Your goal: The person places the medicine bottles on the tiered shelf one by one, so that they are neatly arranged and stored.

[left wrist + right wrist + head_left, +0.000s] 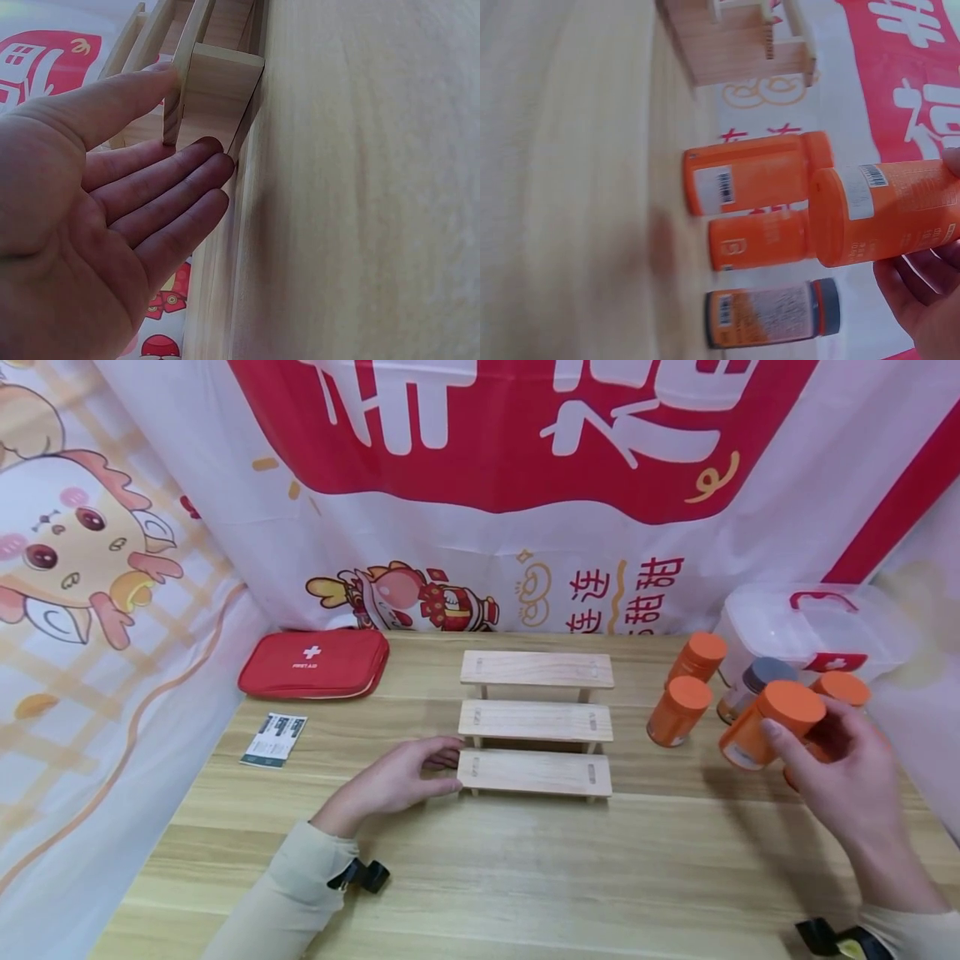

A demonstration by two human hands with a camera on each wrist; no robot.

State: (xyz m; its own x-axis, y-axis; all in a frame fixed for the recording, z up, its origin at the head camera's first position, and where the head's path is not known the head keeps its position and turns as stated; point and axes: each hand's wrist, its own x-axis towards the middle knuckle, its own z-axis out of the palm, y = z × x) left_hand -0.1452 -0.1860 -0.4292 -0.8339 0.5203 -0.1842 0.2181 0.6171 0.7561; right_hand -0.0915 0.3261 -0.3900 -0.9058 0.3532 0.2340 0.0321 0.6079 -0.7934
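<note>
A three-tier wooden stand occupies the middle of the table. My left hand is at the left end of its lowest step, thumb and forefinger pinching the board's end; the other fingers extend loosely below. On the right, my right hand grips an orange bottle, tilted and raised off the table. Its base and label face the right wrist view, where the hand is partly cut off. Two orange bottles and a grey-capped bottle stand nearby. Another orange-capped bottle is partly hidden behind my hand.
A clear plastic first-aid box with a red handle stands at the back right. A red first-aid pouch lies at the back left, with a small printed card in front of it. Printed cloth hangs behind the table.
</note>
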